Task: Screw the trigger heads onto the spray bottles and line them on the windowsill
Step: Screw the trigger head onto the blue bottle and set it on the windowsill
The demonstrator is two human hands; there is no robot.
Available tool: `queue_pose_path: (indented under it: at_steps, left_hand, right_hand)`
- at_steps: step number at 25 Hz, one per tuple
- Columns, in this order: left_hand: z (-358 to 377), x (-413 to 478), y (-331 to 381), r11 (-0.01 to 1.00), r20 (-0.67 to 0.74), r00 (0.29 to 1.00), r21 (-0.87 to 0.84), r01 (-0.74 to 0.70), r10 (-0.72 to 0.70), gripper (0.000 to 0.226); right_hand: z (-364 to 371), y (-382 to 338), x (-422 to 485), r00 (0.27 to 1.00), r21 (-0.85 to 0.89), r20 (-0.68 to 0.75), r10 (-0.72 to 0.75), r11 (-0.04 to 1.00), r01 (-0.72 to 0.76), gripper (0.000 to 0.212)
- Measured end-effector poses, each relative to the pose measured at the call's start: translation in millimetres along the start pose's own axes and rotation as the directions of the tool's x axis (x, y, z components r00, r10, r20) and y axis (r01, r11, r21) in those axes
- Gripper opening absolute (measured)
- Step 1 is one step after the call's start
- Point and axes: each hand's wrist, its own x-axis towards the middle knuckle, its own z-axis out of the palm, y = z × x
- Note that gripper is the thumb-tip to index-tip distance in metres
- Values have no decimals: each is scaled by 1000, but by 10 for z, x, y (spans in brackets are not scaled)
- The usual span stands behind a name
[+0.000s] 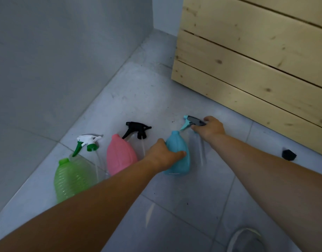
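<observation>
Three headless spray bottles lie on the grey tiled floor: a green one at the left, a pink one in the middle and a blue one to the right. My left hand grips the blue bottle by its side. Beyond it my right hand closes on the teal and grey trigger head, whose dip tube trails beside the bottle. A black trigger head lies above the pink bottle. Above the green bottle lies a white and green trigger head.
A pale wooden crate stands at the back right, close to my right hand. A grey wall runs along the left. A small black object lies on the floor at the right. A shoe shows at the bottom right.
</observation>
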Motion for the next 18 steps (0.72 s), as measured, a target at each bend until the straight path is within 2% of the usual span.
queue_pose_path:
  at_steps: [5, 10, 14, 18]
  left_hand:
    - [-7, -115, -36, 993, 43, 999, -113, -18, 23, 75]
    - [-197, -376, 8, 971, 86, 992, -228, -70, 91, 72]
    - [-585, -803, 142, 961, 22, 982, -213, -178, 187, 75]
    - [-1167, -1536, 293, 927, -69, 950, -211, -311, 303, 69]
  right_hand:
    - [-20, 11, -40, 1000, -34, 22, -4, 999, 4, 42]
    - [-153, -174, -220, 996, 51, 72, -52, 997, 49, 29]
    - [-483, -731, -609, 974, 193, 97, -205, 964, 183, 22]
    - [-1040, -1449, -1223, 921, 287, -27, -387, 880, 378, 19]
